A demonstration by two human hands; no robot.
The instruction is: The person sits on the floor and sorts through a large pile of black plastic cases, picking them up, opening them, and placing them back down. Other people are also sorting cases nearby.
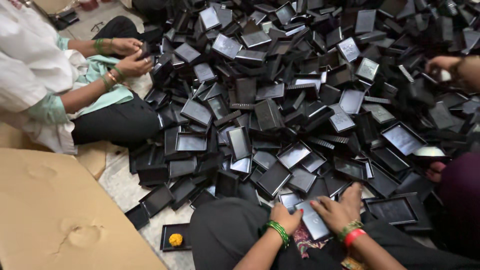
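A big heap of black rectangular plastic box halves (300, 100) covers the floor ahead of me. At the bottom centre, over my dark lap, my left hand (286, 218) and my right hand (339, 209) both grip one flat black lid (312, 220) with a glossy top. My left hand, with green bangles at the wrist, holds its near left corner. My right hand, with green and red bangles, presses on its right edge, fingers spread toward the heap.
A seated person in white and green at the upper left holds a black piece (144, 50) in both hands. Another person's hand (445, 65) reaches in at the right edge. A brown cardboard sheet (55, 210) lies at the lower left. A black tray with an orange flower (175, 239) sits beside it.
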